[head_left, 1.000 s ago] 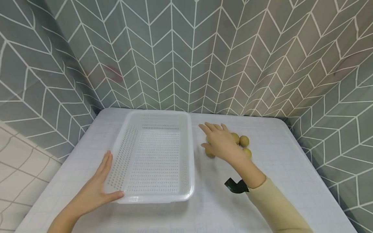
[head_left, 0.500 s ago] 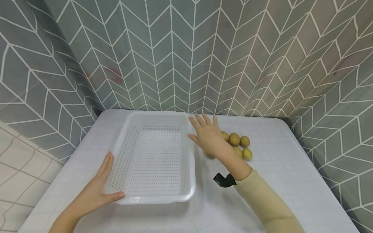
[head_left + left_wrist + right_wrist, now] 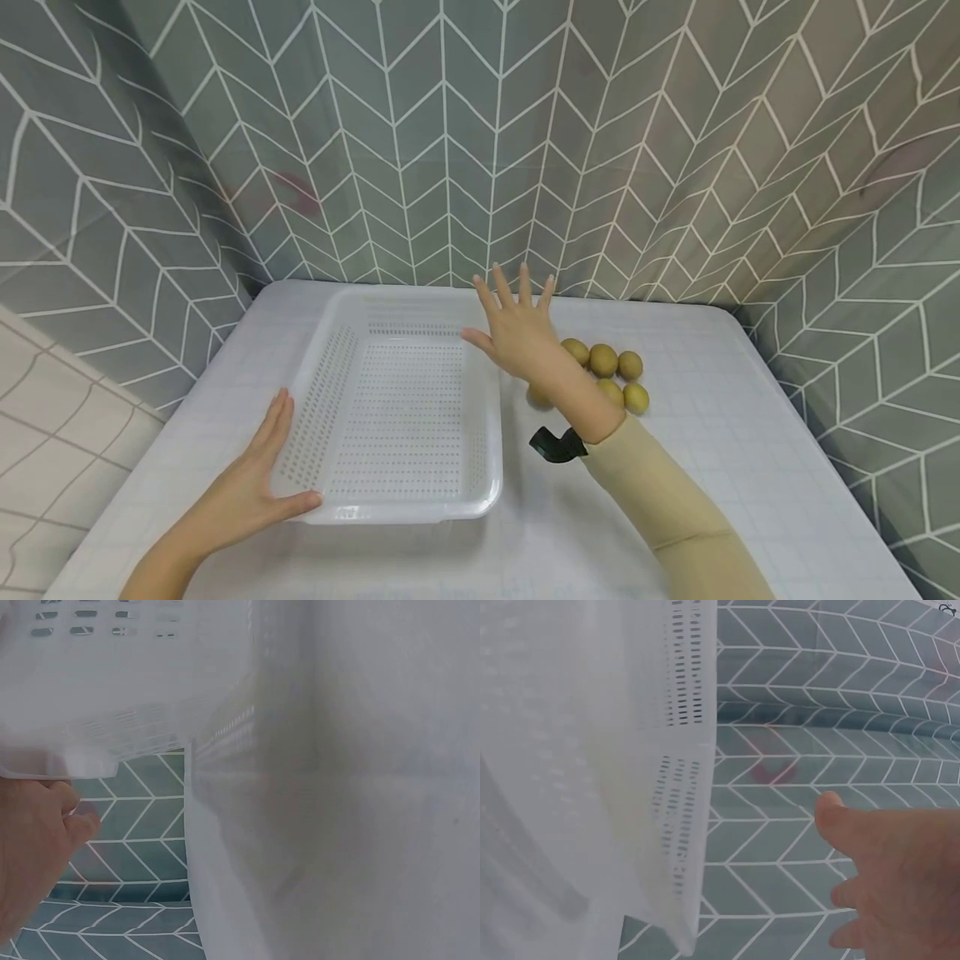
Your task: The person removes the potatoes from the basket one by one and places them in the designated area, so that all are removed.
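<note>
A white perforated plastic basket [image 3: 397, 417] rests on the white-covered table, with nothing lying in it. My left hand [image 3: 243, 492] touches its near left corner, fingers straight along the outer side and thumb on the near rim. In the left wrist view the hand [image 3: 37, 840] shows at the basket's edge [image 3: 97, 690]. My right hand [image 3: 517, 333] hovers over the basket's right rim, fingers spread and holding nothing. Just right of it lie several small round yellow-brown balls, perhaps potatoes or fruit [image 3: 603, 360], partly hidden by the forearm. The right wrist view shows that hand [image 3: 907, 877] beside the basket [image 3: 682, 795].
Grey curtains with white chevron lines [image 3: 465, 150] hang behind and at both sides of the table [image 3: 712, 400]. A dark strap piece [image 3: 557, 445] sticks out at the right wrist. White tiled surface [image 3: 60, 467] shows at the lower left.
My right hand has moved left and away from me, from over the round balls to the basket's right rim, its fingers spreading. The left hand and basket stay in place.
</note>
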A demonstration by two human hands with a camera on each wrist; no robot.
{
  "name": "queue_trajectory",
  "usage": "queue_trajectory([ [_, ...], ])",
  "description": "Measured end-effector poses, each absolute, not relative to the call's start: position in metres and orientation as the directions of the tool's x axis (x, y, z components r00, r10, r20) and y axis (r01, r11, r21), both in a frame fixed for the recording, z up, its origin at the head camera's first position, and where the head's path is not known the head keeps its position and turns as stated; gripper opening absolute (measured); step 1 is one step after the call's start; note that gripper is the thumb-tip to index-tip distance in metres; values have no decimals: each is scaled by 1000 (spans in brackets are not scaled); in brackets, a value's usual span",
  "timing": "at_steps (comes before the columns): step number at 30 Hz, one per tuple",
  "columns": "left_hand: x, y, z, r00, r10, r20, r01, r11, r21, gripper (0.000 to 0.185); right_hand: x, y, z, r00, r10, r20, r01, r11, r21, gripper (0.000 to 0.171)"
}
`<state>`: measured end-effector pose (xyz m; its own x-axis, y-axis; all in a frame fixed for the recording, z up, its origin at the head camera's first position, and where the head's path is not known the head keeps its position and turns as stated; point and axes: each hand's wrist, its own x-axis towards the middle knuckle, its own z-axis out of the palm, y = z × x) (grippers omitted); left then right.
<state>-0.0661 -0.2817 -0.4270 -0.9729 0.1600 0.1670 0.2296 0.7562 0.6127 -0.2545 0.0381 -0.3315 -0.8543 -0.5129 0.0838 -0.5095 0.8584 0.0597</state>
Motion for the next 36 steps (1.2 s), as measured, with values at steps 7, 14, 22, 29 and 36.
queue_trajectory([
  [7,-66,-283,-429,-972,161,173,235,747,622,128,-263,23,-322,-885,-465,14,-464,886,7,83],
  [14,-67,-283,-431,-967,170,191,253,744,619,128,-270,18,-316,-914,-398,-75,-397,917,-21,88],
  [22,-69,-282,-428,-972,173,158,234,766,599,127,-276,23,-316,-927,-352,-128,-353,935,-15,88],
  [29,-67,-283,-419,-975,193,105,219,813,540,124,-278,27,-319,-931,-343,-121,-346,938,-2,88],
  [36,-69,-285,-405,-978,211,-1,186,866,463,126,-275,29,-323,-927,-348,-139,-350,937,-11,88],
])
